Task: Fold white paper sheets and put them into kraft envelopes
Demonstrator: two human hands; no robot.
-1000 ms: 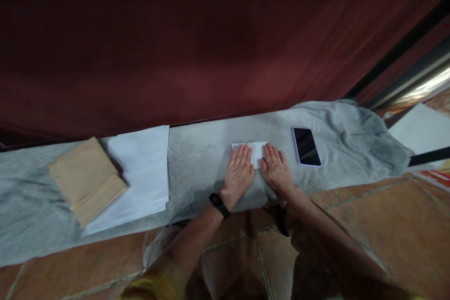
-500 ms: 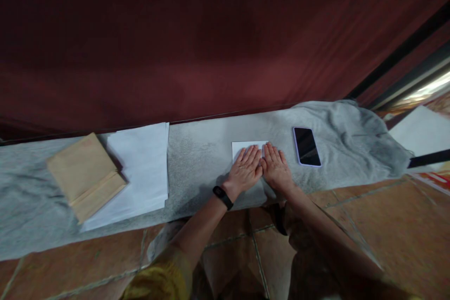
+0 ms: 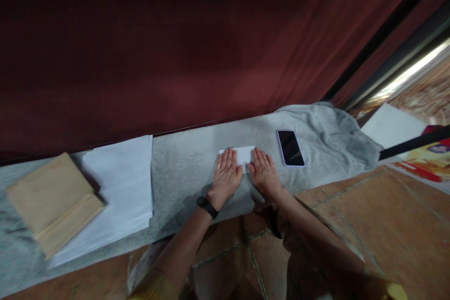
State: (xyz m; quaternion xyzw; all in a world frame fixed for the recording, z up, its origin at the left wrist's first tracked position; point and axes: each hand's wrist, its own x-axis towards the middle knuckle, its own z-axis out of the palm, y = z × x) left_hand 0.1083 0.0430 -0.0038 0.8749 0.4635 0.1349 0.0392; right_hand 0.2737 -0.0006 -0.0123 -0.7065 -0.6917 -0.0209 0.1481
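Note:
A small white piece of paper (image 3: 245, 155), seemingly folded, lies on the grey cloth (image 3: 186, 164). Flat on its left side rests my left hand (image 3: 227, 176), fingers stretched out, a black band (image 3: 207, 207) around the wrist. My right hand (image 3: 264, 172) presses flat on the right side, fingers also extended. Between the two hands the middle of the paper shows; its outer ends are partly hidden under the fingers. Neither hand grips anything.
Right of my hands lies a phone (image 3: 290, 148) in a purple case. On the left, a brown paper envelope (image 3: 56, 197) overlaps a stack of white sheets (image 3: 123, 187). A dark red surface (image 3: 158, 70) rises behind the cloth; tiles (image 3: 355, 211) cover the floor.
My hands have moved apart, from touching side by side at the paper's middle to its left and right ends. The view has shifted slightly to the right.

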